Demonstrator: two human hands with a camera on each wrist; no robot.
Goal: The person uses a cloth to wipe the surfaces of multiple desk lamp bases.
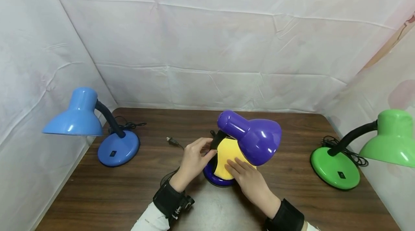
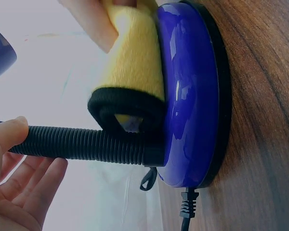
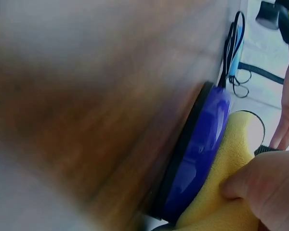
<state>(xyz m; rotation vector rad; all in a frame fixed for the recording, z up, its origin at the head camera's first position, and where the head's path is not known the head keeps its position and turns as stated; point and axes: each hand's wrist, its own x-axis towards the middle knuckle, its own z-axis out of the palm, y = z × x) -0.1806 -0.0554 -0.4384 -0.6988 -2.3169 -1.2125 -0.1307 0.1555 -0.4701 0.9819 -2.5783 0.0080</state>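
Note:
A purple desk lamp (image 1: 259,139) stands at the middle of the table, its shade tilted to the right. My left hand (image 1: 192,160) grips the lamp's black ribbed neck (image 2: 86,144), thumb on one side and fingers on the other. A yellow cloth (image 1: 227,155) with a black edge covers much of the lamp's purple base (image 2: 190,96). On that cloth lies my right hand (image 1: 248,180), its fingers extended and pressing down. In the right wrist view the right thumb (image 3: 241,185) touches the cloth, which is folded over the base.
A blue lamp (image 1: 118,148) stands at the left and a green lamp (image 1: 335,168) at the right, each with a bundled cord. The purple lamp's cord and plug (image 1: 172,141) lie left of it on the brown wooden table (image 1: 97,195). White sheeting (image 1: 207,43) hangs behind.

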